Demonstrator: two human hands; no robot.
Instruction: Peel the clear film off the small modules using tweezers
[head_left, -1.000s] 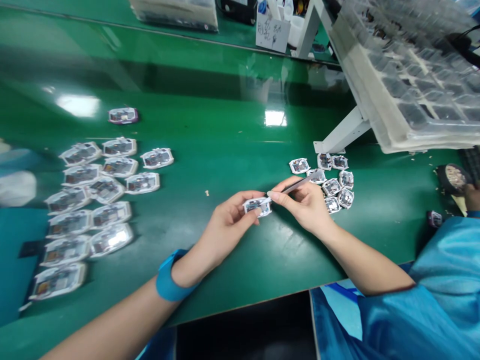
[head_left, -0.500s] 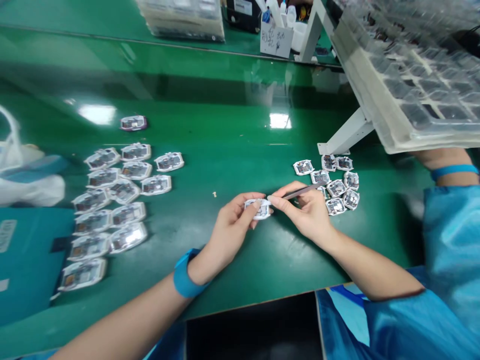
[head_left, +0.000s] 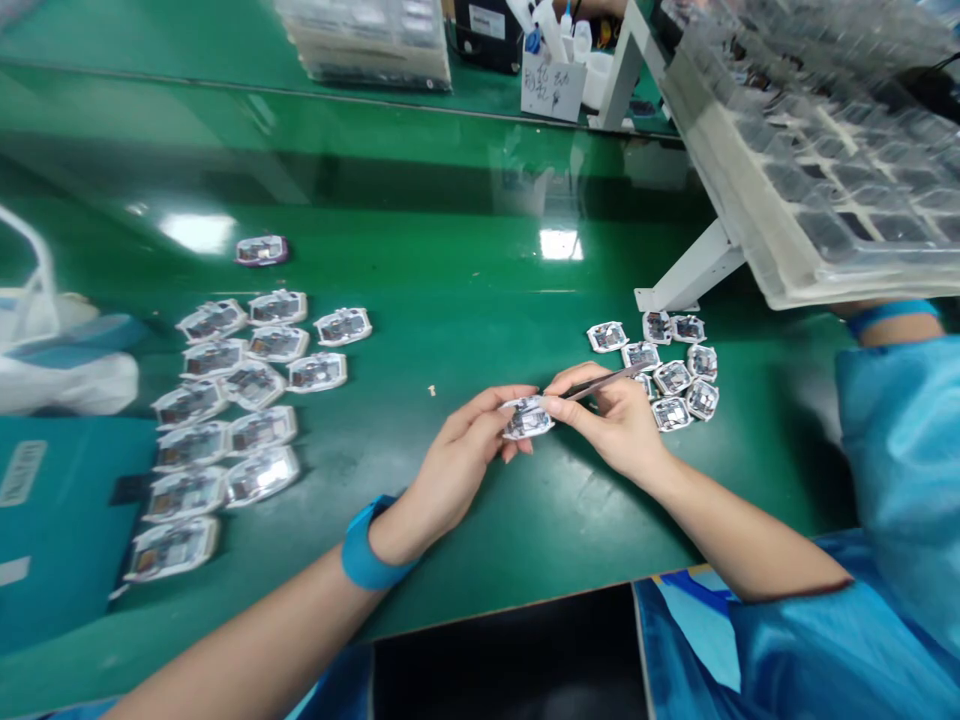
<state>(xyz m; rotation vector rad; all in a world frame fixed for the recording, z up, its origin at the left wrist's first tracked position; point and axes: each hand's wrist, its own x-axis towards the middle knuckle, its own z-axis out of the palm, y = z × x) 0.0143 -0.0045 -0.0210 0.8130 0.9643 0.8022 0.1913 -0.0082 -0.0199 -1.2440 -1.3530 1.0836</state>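
My left hand [head_left: 469,440] grips a small white-framed electronic assembly [head_left: 529,422] by its left side, fingers wrapped behind it. My right hand [head_left: 607,415] pinches a slim dark tool, which looks like a pair of tweezers [head_left: 600,383], and its thumb and fingertips meet the upper right edge of the assembly. The tool's tip is hidden by the fingers. Just beyond my right hand lies a group of several similar assemblies [head_left: 673,377]. Another larger group of assemblies [head_left: 255,384] is spread out to the left.
A tray of clear compartments [head_left: 810,270] on a white bracket [head_left: 694,265] overhangs the right side. At left are a teal folder [head_left: 60,520] and a white bag [head_left: 75,380]. A labelled holder [head_left: 551,90] stands at the back. A co-worker's sleeve [head_left: 900,480] is at right.
My left thumb has slid off the face of the assembly to its left edge, showing more of it. The assembly has shifted slightly right. My right hand has barely moved.
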